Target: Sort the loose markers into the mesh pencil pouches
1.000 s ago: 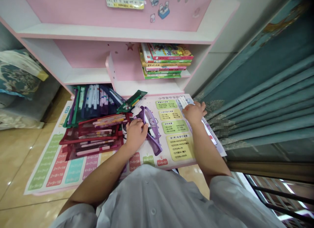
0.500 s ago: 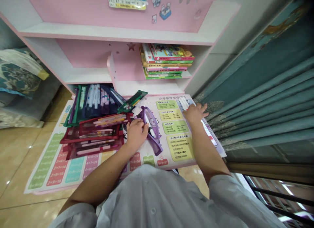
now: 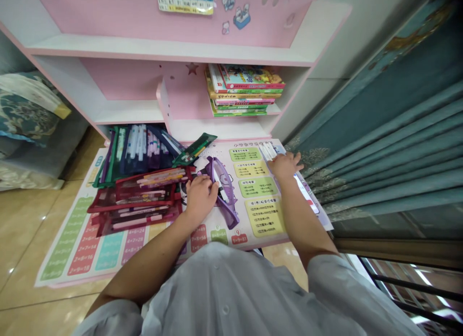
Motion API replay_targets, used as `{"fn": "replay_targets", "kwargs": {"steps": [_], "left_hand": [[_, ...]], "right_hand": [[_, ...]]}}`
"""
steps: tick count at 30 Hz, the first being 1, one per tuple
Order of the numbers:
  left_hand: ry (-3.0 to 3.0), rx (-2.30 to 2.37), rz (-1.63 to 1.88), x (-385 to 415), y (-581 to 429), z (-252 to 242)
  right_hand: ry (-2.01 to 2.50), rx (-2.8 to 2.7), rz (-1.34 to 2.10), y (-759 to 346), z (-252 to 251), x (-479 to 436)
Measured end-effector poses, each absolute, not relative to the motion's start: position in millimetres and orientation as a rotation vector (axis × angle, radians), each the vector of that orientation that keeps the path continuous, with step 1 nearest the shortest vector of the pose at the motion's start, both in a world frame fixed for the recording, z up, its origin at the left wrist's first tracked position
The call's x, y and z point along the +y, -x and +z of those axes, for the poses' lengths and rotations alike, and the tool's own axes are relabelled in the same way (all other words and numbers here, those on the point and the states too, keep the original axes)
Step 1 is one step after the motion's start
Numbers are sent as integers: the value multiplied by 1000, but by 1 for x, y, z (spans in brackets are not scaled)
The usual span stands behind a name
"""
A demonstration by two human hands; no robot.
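Note:
My left hand (image 3: 201, 196) rests on the table with its fingers curled at the left edge of a purple mesh pencil pouch (image 3: 228, 215). The pouch gapes, and a white marker (image 3: 222, 189) with a dark part lies in it. Over at the table's right side, my right hand (image 3: 285, 167) is at the lower ends of several white markers (image 3: 267, 150) lying side by side. Its outer fingers are spread apart; the thumb side touches the markers, and the exact contact is partly hidden. Beneath my right wrist a phone with a lit screen (image 3: 306, 193) shows partly.
Red mesh pouches (image 3: 144, 198) of pens lie left of my left hand. Behind them are dark blue pouches (image 3: 137, 145) and a green pouch (image 3: 195, 150). Stacked books (image 3: 246, 92) stand on the pink shelf (image 3: 173, 53). A teal curtain (image 3: 390, 147) hangs close on the right.
My right hand has shifted slightly left, closer over the white markers. My left hand and the purple pouch have stayed in place.

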State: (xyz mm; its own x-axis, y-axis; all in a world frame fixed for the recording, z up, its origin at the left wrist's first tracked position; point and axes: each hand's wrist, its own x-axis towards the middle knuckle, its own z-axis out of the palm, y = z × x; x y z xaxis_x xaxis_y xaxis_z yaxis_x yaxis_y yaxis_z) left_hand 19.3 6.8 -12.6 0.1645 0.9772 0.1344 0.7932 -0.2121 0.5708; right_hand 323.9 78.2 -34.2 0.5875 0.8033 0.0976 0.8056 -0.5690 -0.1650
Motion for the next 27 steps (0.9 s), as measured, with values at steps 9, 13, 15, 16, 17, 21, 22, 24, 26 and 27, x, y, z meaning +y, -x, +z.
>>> {"fn": "replay_targets", "kwargs": {"steps": [9,13,15,16,17,21,22,24,26,27], "left_hand": [[-2090,1682,684,7,-19,-12],[-2082,1684,720,7,-19,-13],[-2080,1682,716,8,-19,-13],[-2080,1680,711,8,-19,-13],[-2079,1678,707,8,-19,-12],[-2071,1675,704,7,-19,-11],[-2071,1677,703,8,-19,-11],[-2077,1689,708,8,-18,-12],[-2080,1707,718,8,-18,-12],[-2080,1715,723,8,-18,-12]], "right_hand": [[2632,-1439,-87,-322,-41,84],[2634,-1471,-64,-323,-45,86],[2609,-1495,-51,-319,-42,85],[2585,-1506,-53,-316,-40,83],[2552,-1516,-62,-311,-37,81],[2339,-1542,-22,-281,-14,62],[2265,-1554,34,-271,-7,55],[2111,-1590,152,-252,7,38],[1958,-1653,255,-234,20,20],[1897,-1678,279,-227,24,10]]}}
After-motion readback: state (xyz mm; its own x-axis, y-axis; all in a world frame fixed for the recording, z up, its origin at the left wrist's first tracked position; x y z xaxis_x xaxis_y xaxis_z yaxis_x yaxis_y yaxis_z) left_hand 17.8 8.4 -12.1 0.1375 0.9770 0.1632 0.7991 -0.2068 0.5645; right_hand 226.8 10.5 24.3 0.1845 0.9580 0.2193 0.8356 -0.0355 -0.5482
